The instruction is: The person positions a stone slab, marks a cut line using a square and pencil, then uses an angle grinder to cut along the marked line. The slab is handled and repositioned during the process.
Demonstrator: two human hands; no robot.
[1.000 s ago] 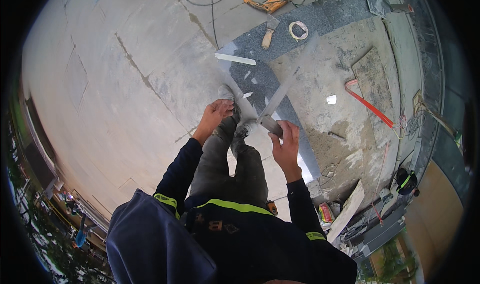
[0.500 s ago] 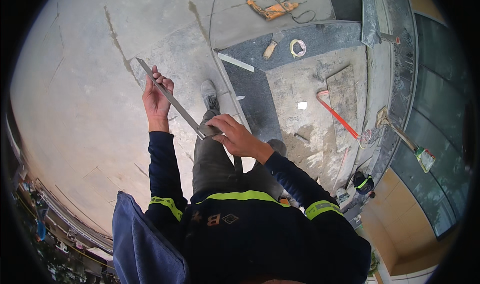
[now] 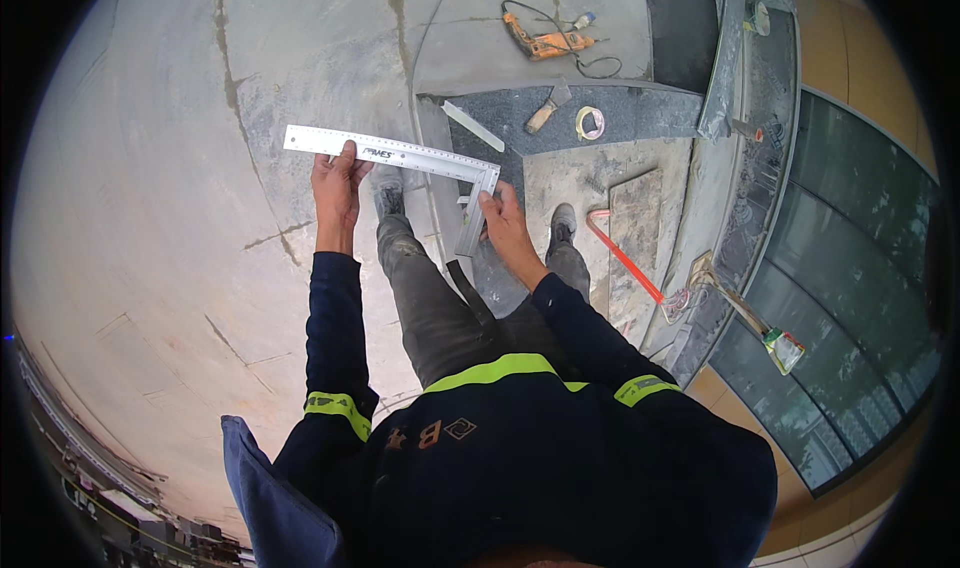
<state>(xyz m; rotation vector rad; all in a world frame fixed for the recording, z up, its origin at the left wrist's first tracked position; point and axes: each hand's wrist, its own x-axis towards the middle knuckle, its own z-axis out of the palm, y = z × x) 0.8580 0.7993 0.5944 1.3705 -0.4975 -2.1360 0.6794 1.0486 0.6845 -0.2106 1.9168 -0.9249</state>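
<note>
A silver try square (image 3: 425,160) is held out in front of me, its marked flat face turned up toward the head view. My left hand (image 3: 340,183) grips the long blade near its left part, thumb on top. At the right corner my right hand (image 3: 508,226) pinches the short stock, which points down toward my legs. Below the square, my left shoe stands on the grey floor; my right shoe (image 3: 563,220) is on the rough patch to the right.
On a dark stone strip (image 3: 630,113) lie a scraper (image 3: 548,110), a roll of tape (image 3: 590,122) and a pale strip (image 3: 473,126). An orange power drill (image 3: 550,43) with its cord lies beyond. To the right are a red bar (image 3: 625,256), a loose slab (image 3: 634,223) and a brush-like tool (image 3: 740,308).
The try square has turned from edge-on and slanted to face-up and nearly level. My right hand has moved up and right with its corner. My right foot now stands farther forward.
</note>
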